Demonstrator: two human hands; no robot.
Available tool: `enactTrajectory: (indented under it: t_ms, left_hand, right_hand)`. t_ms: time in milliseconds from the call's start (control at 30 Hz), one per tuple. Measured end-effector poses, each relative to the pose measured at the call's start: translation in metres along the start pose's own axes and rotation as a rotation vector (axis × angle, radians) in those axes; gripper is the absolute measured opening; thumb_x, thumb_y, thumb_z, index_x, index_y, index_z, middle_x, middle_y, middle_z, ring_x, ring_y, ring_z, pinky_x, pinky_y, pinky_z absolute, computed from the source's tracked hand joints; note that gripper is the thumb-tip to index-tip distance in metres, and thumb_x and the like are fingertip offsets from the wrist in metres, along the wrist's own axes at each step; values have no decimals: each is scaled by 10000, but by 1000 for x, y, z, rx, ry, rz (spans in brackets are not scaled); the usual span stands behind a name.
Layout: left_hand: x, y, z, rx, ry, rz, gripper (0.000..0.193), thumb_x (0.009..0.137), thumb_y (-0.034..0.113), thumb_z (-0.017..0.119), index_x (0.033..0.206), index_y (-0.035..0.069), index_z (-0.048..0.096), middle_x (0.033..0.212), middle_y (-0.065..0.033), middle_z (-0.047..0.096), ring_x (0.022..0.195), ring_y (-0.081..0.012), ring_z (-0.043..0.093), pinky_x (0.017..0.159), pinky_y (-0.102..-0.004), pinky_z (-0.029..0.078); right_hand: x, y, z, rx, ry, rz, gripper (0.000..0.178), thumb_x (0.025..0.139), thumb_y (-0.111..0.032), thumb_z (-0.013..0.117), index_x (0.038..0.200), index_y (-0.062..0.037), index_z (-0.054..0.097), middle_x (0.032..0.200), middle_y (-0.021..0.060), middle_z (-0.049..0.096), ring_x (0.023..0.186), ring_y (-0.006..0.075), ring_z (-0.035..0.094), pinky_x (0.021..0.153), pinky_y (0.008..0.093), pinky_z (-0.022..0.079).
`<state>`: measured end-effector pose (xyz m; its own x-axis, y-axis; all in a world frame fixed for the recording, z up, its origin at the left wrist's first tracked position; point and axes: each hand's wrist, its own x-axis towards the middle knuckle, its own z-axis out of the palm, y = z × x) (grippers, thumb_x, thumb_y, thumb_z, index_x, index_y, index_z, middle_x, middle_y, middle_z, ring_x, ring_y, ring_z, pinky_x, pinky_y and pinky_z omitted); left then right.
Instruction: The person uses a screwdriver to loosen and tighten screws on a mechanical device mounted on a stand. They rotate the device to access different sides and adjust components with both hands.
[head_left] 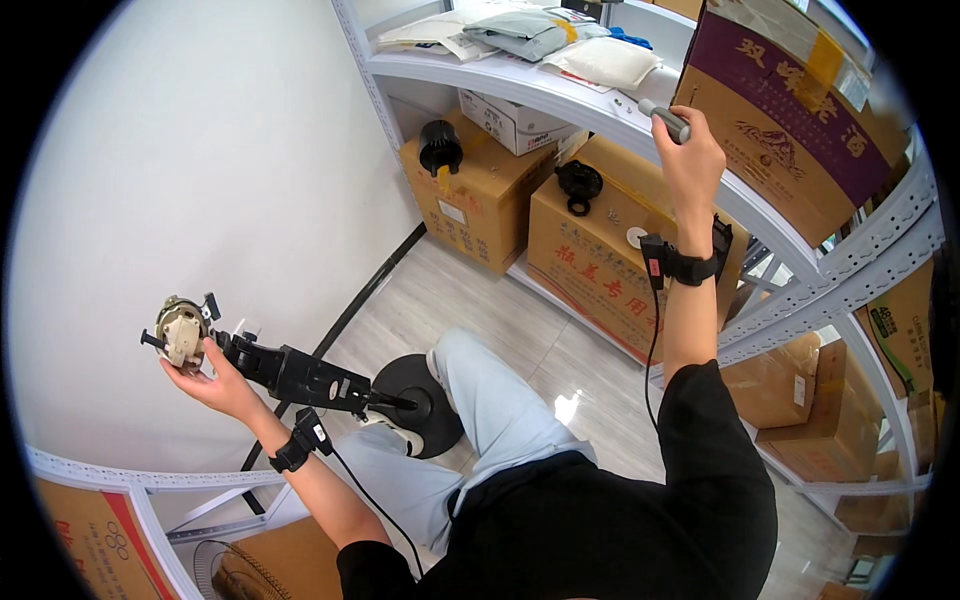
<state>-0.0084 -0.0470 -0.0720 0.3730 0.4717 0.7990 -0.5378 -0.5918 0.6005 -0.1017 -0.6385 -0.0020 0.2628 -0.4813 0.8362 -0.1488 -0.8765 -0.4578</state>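
At the far left, my left hand (226,386) cups a fan motor (184,338) from below, its thumb against the side. The motor's beige gear housing is bare, with a black knob sticking out to the left. It sits at the top of a tilted black fan stand (312,378), whose round base (440,425) rests on the floor by my feet. My right hand (692,165) grips a screwdriver (671,122) by its grey handle, raised at the edge of the white shelf (520,88). Small screws (622,104) lie on the shelf beside its tip.
A black motor cover (440,147) stands on one carton (470,220). Black fan parts (579,183) and small pieces lie on another carton (590,255). Packages (535,35) and a purple-brown box (780,120) occupy the shelf. A fan grille (235,572) is at lower left. Cables run from both wristbands.
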Motion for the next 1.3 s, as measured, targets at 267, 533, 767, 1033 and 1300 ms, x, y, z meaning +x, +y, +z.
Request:
enactTrajectory:
  t_ms: [267,533,767,1033,1300]
  left_hand:
    - [-4,2,-3,-1,-4,8,717,907,74,687,1476,-69,274,1489,-267,346,1362,-339,422,1158,-440,354]
    - [-5,4,-3,-35,-10,-1,716,909,62,677,1478,-70,264,1499,-270,337,1371,-340,414,1159,-439,357]
    - [-7,-3,-6,-31,-14,10,733,904,60,681,1486,-64,253,1510,-271,323,1386,-343,397,1171,-446,334]
    - [-11,6,-7,74,27,61,691,898,94,693,1459,-58,320,1469,-246,380,1353,-331,432,1159,-441,356]
    - [-57,57,18,-77,-76,255,522,918,17,594,1399,-56,406,1419,-202,439,1286,-290,480,1065,-425,416]
  right_hand:
    - [3,-1,12,-90,-19,-43,272,808,-238,734,1010,-64,682,897,159,726,817,327,710,733,391,548]
    - [0,-6,10,-138,-38,-35,275,811,-242,731,1018,-68,682,891,166,725,826,327,709,732,395,545]
    - [0,-8,12,-95,10,-55,269,816,-249,735,1005,-67,675,876,159,726,813,323,709,721,397,546]
    - [1,-10,11,-84,19,-56,262,816,-245,736,996,-67,672,876,158,727,804,317,713,712,393,550]
    - [0,-4,8,-36,44,-51,264,819,-246,746,996,-63,678,872,157,728,801,310,717,705,376,550]
